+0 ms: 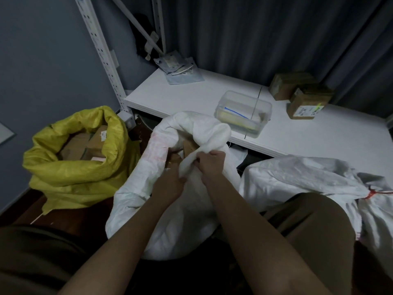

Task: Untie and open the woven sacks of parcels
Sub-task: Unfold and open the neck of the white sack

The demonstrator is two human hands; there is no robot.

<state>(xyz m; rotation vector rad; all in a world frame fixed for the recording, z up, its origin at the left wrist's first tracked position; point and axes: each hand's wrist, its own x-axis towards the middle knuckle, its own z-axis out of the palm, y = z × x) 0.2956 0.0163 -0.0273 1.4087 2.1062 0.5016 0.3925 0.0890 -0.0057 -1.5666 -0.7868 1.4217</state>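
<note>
Head view, dim room. A white shelf board (191, 96) is running from a perforated white upright (102, 52) at the left toward the right edge, backed by dark grey pleated curtains (255, 35). The wall (42, 60) at left is showing blue-grey.

On the shelf: grey mailer pouches (180, 69) are lying at the back corner, a clear plastic tub (244, 112) is sitting near the front edge, and two cardboard boxes (299, 92) are resting at the right.

On the floor, a yellow sack (70, 167) is standing open at the left, showing cartons. The middle white sack (176, 188) is standing open below the shelf. The left hand (170, 184) and right hand (209, 165) are both gripping its bunched near rim with curled fingers. A second white sack (297, 177) is lying at the right, tied with red cord (371, 193).
</note>
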